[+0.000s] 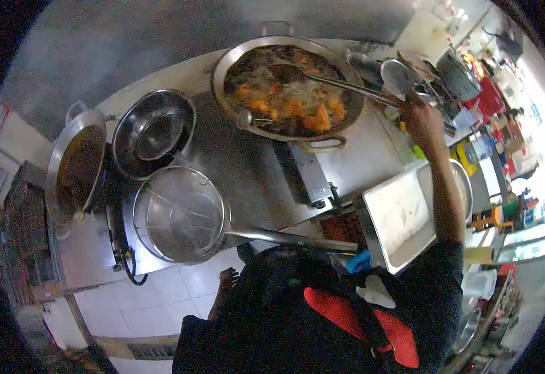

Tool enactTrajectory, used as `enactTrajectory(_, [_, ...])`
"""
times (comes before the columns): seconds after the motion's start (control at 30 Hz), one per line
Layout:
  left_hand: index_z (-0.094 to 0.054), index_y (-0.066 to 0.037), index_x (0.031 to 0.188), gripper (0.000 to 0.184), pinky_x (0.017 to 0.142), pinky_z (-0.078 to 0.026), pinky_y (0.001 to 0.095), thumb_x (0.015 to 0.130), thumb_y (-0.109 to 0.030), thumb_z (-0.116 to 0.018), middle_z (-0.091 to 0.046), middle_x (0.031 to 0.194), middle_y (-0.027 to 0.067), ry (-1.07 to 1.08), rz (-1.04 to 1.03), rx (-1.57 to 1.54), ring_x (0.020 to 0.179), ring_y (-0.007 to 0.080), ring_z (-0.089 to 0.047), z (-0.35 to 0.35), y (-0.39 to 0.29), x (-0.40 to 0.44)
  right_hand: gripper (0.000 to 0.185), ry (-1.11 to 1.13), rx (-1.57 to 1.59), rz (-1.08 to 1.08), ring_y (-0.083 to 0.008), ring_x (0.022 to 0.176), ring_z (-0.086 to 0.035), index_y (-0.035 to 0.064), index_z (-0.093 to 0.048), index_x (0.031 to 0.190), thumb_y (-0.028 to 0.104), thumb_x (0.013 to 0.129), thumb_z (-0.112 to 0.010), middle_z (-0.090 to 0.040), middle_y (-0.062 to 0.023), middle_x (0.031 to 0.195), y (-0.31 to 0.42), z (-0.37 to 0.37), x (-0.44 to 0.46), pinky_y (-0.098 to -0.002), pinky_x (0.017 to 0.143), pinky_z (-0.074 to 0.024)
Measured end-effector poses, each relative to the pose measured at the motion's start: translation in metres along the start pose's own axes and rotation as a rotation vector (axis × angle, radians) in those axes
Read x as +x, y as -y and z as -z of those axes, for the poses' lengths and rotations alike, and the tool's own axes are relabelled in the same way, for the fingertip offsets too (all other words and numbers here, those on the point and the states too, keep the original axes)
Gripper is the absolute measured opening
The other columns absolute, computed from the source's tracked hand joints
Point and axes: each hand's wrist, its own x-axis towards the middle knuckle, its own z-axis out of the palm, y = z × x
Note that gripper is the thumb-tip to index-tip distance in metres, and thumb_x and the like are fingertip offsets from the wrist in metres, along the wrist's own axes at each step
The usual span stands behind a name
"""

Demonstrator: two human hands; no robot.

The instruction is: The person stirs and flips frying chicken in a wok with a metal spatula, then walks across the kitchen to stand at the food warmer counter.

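Note:
My right hand (420, 118) is closed around the handle of a long metal ladle (347, 86). Its broad, dark head dips into the bubbling oil of a large two-handled wok (217, 81). Golden-orange fried pieces (316, 117) float in the near half of the oil. Low beside my body hangs my left hand (229, 275), small in view, its fingers apart and apparently holding nothing. Closest to it on the counter is a round wire-mesh strainer (182, 215), whose long handle (291, 238) extends right toward my front.
Left of the strainer stand a steel bowl (119, 140) with a sieve inside and a second pan (53, 165) of brownish oil. A metal tray (400, 215) lies under my right forearm. A hose (128, 262) hangs off the counter. Pots and utensils crowd the right.

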Motion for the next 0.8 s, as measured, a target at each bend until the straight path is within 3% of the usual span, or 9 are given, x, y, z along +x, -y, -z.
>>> enactTrajectory(0.07, [-0.049,-0.005,0.102,0.032,0.065,-0.045,0.0451,0.078,-0.025,-0.046,-0.057,0.087,0.013,0.222,0.018,-0.011,0.079,0.032,-0.055,0.016,0.002,0.022,0.019,-0.036,0.017,-0.036,-0.0308,0.066,-0.056,0.0156,-0.057,0.091,0.023,0.074,-0.053,-0.055,-0.0127,0.077,0.014,0.005,-0.001,-0.0398,0.056,-0.0449])
enactTrajectory(0.17, [-0.05,-0.004,0.1,0.031,0.061,-0.045,0.0447,0.078,-0.026,-0.045,-0.057,0.086,0.0127,-0.072,-0.131,0.08,0.076,0.0303,-0.056,-0.056,-0.054,-0.044,0.017,-0.002,0.064,-0.1,-0.0302,0.066,-0.056,0.0152,-0.057,0.09,0.018,0.074,-0.052,-0.055,-0.0111,0.076,0.006,0.016,-0.01,-0.0396,0.057,-0.0444])
enactTrajectory(0.2, [-0.051,-0.004,0.096,0.03,0.054,-0.046,0.039,0.078,-0.027,-0.047,-0.058,0.085,0.0118,0.056,-0.283,0.396,0.071,0.0266,-0.057,-0.036,-0.046,-0.02,0.017,0.013,0.086,-0.076,-0.0305,0.066,-0.055,0.0152,-0.057,0.09,0.017,0.074,-0.052,-0.055,-0.0109,0.077,-0.009,0.016,-0.019,-0.04,0.057,-0.0442])
enactTrajectory(0.3, [-0.053,-0.006,0.092,0.029,0.052,-0.044,0.0347,0.078,-0.031,-0.049,-0.058,0.085,0.0088,-0.2,-0.013,0.201,0.068,0.0218,-0.056,-0.084,-0.085,-0.048,0.025,0.09,0.124,-0.118,-0.0283,0.07,-0.054,0.0188,-0.057,0.094,0.012,0.071,-0.054,-0.052,-0.0083,0.08,-0.017,0.029,-0.035,-0.0376,0.059,-0.043])
enactTrajectory(0.5, [-0.054,-0.005,0.089,0.029,0.057,-0.043,0.0384,0.078,-0.032,-0.05,-0.059,0.082,0.0093,-0.192,0.062,0.191,0.064,0.0237,-0.056,-0.099,-0.089,-0.057,0.036,0.117,0.143,-0.166,-0.0259,0.07,-0.053,0.0245,-0.057,0.1,0.008,0.068,-0.058,-0.05,-0.0062,0.082,-0.02,0.039,-0.064,-0.0356,0.061,-0.0426])
enactTrajectory(0.63, [-0.054,-0.005,0.092,0.031,0.058,-0.043,0.0384,0.077,-0.033,-0.05,-0.059,0.079,0.0111,-0.129,-0.098,0.397,0.064,0.0249,-0.056,-0.098,-0.078,-0.068,0.038,0.102,0.163,-0.208,-0.0258,0.068,-0.053,0.0244,-0.056,0.101,0.007,0.067,-0.059,-0.05,-0.0062,0.08,-0.022,0.055,-0.075,-0.0353,0.059,-0.0426])
enactTrajectory(0.67, [-0.054,-0.005,0.092,0.031,0.056,-0.043,0.0363,0.077,-0.032,-0.05,-0.06,0.08,0.0108,-0.277,-0.008,0.338,0.064,0.0243,-0.057,-0.135,-0.096,-0.101,0.038,0.091,0.167,-0.207,-0.0259,0.068,-0.053,0.0242,-0.056,0.101,0.007,0.067,-0.059,-0.05,-0.0063,0.08,-0.023,0.058,-0.077,-0.0353,0.059,-0.0425])
enactTrajectory(0.77, [-0.055,-0.005,0.089,0.03,0.052,-0.044,0.0336,0.076,-0.032,-0.051,-0.06,0.08,0.0108,-0.158,-0.021,0.177,0.062,0.0233,-0.057,-0.112,-0.085,-0.092,0.014,0.031,0.184,-0.224,-0.0329,0.069,-0.055,0.0111,-0.05,0.085,0.014,0.072,-0.056,-0.056,-0.012,0.076,-0.018,0.062,-0.076,-0.0394,0.057,-0.043])
enactTrajectory(0.8, [-0.054,-0.006,0.089,0.03,0.051,-0.044,0.0329,0.076,-0.032,-0.051,-0.06,0.079,0.0107,-0.042,-0.14,0.312,0.062,0.023,-0.057,-0.091,-0.076,-0.077,0.013,0.027,0.119,-0.19,-0.0339,0.069,-0.055,0.0106,-0.049,0.084,0.015,0.073,-0.055,-0.056,-0.012,0.073,-0.016,0.06,-0.074,-0.0395,0.057,-0.043])
